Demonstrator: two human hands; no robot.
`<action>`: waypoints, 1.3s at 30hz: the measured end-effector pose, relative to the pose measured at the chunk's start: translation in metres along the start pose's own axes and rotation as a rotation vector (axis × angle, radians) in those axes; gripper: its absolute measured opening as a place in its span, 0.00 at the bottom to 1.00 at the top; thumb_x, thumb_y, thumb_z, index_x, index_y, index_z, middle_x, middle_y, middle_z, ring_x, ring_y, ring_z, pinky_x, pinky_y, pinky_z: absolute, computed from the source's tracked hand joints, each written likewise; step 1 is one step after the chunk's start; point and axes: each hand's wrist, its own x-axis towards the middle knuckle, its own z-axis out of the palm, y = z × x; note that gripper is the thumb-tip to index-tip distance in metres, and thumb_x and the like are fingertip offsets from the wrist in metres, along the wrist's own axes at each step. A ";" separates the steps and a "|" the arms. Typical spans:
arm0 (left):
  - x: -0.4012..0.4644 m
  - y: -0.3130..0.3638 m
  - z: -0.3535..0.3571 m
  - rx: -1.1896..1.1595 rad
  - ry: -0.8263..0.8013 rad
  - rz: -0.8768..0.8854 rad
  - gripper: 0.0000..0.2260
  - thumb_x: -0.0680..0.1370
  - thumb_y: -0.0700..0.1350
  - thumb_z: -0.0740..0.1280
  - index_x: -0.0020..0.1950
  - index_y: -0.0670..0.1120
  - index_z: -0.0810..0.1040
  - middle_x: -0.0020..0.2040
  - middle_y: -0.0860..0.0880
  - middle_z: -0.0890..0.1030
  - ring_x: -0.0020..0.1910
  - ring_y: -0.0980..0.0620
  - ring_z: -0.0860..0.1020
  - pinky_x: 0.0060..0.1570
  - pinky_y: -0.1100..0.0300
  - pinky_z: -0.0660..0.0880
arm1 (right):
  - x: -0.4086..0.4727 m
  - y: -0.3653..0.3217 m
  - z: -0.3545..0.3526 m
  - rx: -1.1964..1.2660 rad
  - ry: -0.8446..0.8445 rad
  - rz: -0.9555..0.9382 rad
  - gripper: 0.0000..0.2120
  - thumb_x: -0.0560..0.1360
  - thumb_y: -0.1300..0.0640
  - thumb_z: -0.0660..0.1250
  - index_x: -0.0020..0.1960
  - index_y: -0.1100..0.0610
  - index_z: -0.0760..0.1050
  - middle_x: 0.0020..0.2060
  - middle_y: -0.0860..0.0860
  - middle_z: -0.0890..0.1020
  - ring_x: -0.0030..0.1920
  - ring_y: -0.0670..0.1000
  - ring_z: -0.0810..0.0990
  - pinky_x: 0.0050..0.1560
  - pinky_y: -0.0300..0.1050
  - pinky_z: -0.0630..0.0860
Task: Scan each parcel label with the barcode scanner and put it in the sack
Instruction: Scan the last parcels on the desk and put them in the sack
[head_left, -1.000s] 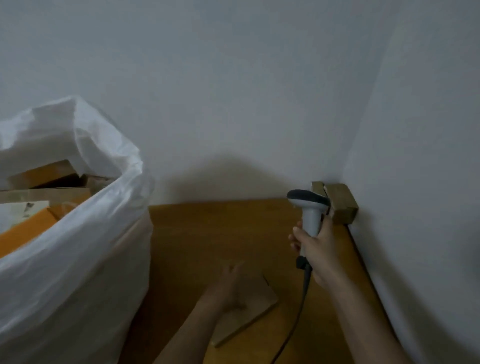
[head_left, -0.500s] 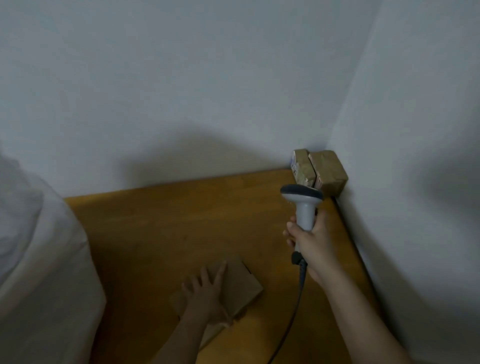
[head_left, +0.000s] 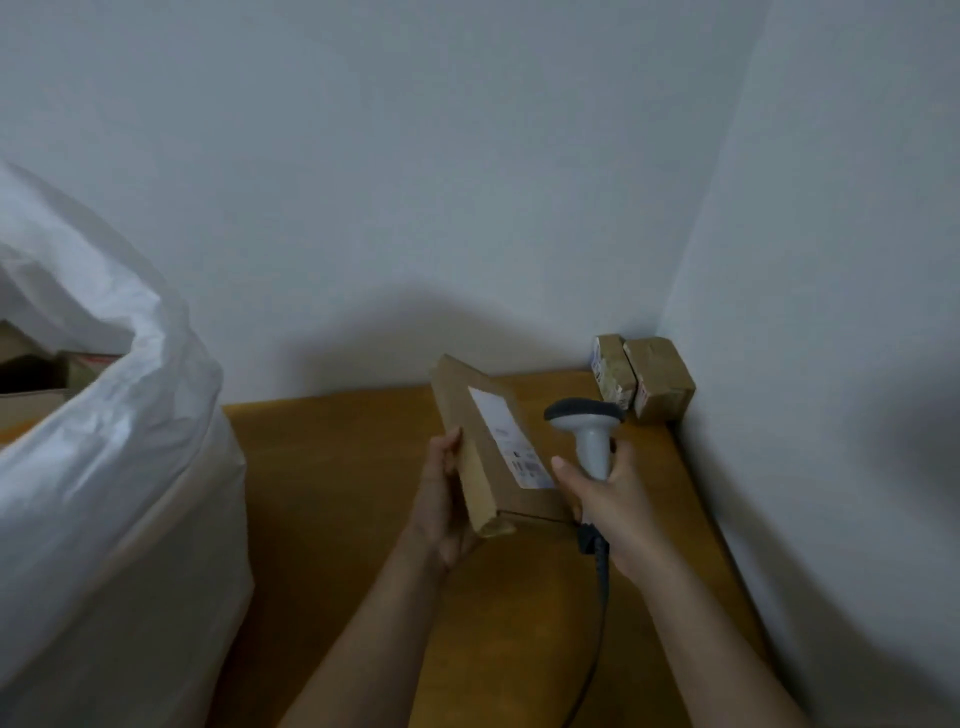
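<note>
My left hand (head_left: 441, 499) grips a flat brown cardboard parcel (head_left: 475, 447) by its left edge, lifted off the table and tilted so its white label (head_left: 511, 439) faces right. My right hand (head_left: 608, 499) holds the grey barcode scanner (head_left: 587, 426) by its handle, the dark head close beside the label. The scanner's cable (head_left: 597, 613) hangs down toward me. The big white sack (head_left: 104, 467) stands at the left with cardboard parcels (head_left: 36, 384) showing in its open mouth.
Two small brown parcels (head_left: 641, 376) stand side by side in the far right corner of the wooden table (head_left: 337, 467). White walls close the table in at the back and right.
My left hand, which lay on the flat parcel on the table, has picked it up and turned its label toward the scanner. The view swung back left, showing the sack again.
</note>
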 end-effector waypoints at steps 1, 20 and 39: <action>-0.008 0.004 0.006 -0.022 -0.013 0.011 0.35 0.69 0.62 0.70 0.70 0.46 0.73 0.65 0.35 0.76 0.65 0.34 0.74 0.61 0.39 0.74 | -0.007 -0.004 0.001 0.015 -0.013 -0.011 0.24 0.74 0.52 0.72 0.62 0.46 0.62 0.51 0.51 0.77 0.47 0.52 0.79 0.37 0.44 0.76; -0.124 0.030 0.028 0.350 0.250 0.303 0.29 0.76 0.41 0.70 0.74 0.46 0.62 0.63 0.44 0.77 0.61 0.43 0.77 0.60 0.45 0.76 | -0.094 -0.046 -0.003 0.127 0.093 -0.228 0.44 0.68 0.58 0.78 0.76 0.48 0.57 0.56 0.52 0.75 0.48 0.52 0.79 0.41 0.49 0.80; -0.162 0.033 -0.007 1.479 0.312 0.734 0.22 0.74 0.40 0.73 0.68 0.47 0.75 0.59 0.52 0.74 0.60 0.53 0.74 0.57 0.66 0.70 | -0.153 -0.111 -0.025 -0.126 -0.045 -0.638 0.32 0.70 0.64 0.75 0.67 0.49 0.65 0.49 0.46 0.82 0.48 0.49 0.82 0.43 0.51 0.83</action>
